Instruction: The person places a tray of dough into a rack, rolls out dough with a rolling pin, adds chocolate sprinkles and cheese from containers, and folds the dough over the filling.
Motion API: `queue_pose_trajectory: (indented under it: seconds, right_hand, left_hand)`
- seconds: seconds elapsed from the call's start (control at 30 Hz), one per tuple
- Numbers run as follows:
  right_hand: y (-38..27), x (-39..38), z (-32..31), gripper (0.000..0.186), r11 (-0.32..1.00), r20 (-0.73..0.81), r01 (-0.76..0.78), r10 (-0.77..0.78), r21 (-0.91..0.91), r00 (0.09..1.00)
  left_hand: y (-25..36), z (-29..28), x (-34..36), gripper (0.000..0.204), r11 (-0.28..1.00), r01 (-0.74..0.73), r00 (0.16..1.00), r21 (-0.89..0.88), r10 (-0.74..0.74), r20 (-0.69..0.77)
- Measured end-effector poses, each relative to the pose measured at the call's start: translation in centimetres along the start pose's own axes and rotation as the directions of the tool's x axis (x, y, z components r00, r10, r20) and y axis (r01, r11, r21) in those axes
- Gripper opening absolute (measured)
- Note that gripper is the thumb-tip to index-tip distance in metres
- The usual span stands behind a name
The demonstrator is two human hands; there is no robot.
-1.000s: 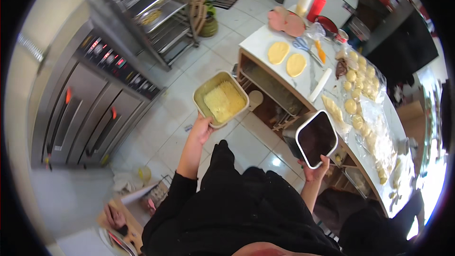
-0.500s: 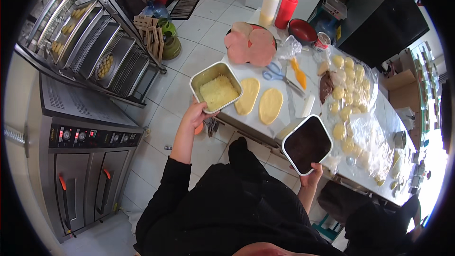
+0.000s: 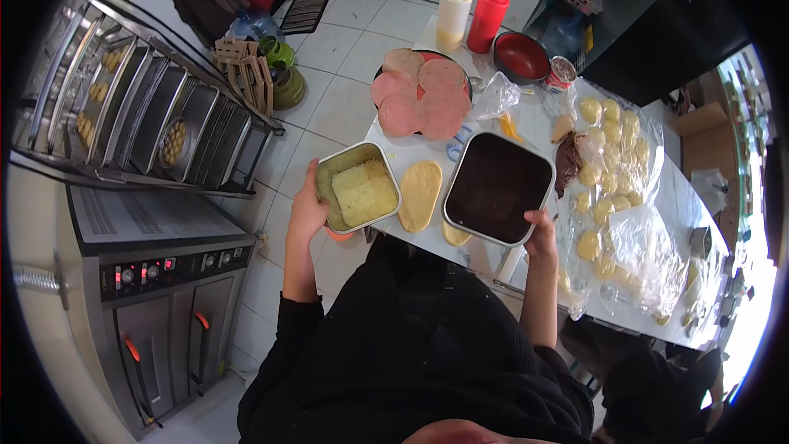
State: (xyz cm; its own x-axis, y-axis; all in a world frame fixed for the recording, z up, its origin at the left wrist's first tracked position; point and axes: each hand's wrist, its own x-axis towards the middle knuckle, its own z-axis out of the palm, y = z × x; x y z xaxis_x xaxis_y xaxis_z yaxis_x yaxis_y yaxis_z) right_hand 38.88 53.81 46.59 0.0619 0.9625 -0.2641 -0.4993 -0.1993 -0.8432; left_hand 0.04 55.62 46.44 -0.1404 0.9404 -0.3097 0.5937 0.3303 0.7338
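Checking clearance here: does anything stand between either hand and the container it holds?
Nothing visible: the left hand touches the yellow-filled container, the right hand the dark-interior container. The latter partly hides one dough oval.

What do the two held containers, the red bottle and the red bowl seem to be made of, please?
Left container and right container: probably metal, satin-looking; their thin, rounded rims catch the light.
Red bottle: most likely smooth plastic; its even colour and tapered nozzle suggest moulding.
Red bowl: perhaps glossy plastic or melamine, given the red inside and dark outer wall; enamelled metal remains possible.
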Motion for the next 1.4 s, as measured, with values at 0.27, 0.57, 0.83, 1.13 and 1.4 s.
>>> queue_pose_trajectory:
  seconds: [0.27, 0.57, 0.83, 1.13, 1.4]
  right_hand:
    - [0.2, -3.1, -2.5, 0.055, 0.937, -0.143, 0.159, -0.119, 0.312, 0.983]
    - [0.8, -12.3, -7.1, 0.059, 0.858, -0.535, 0.481, -0.325, 0.179, 0.780]
    - [2.7, -19.9, -6.5, 0.057, 0.815, -0.698, 0.562, -0.322, 0.140, 0.640]
    - [3.9, -20.4, -6.2, 0.057, 0.814, -0.718, 0.558, -0.291, 0.162, 0.632]
    - [4.1, -14.1, -3.8, 0.064, 0.919, -0.408, 0.351, -0.256, 0.178, 0.877]
  left_hand:
    - [0.6, -3.5, 1.3, 0.070, 0.970, -0.023, 0.997, -0.243, 0.040, 0.063]
    - [14.3, 3.2, 7.1, 0.066, 0.838, -0.503, 0.772, -0.210, 0.545, 0.327]
    - [18.3, 16.6, 11.8, 0.068, 0.827, -0.468, 0.686, -0.312, 0.563, 0.461]
    - [17.8, 20.3, 11.4, 0.070, 0.793, -0.221, 0.745, -0.567, 0.513, 0.427]
    - [13.8, 14.6, 7.2, 0.073, 0.779, -0.110, 0.694, -0.617, 0.504, 0.514]
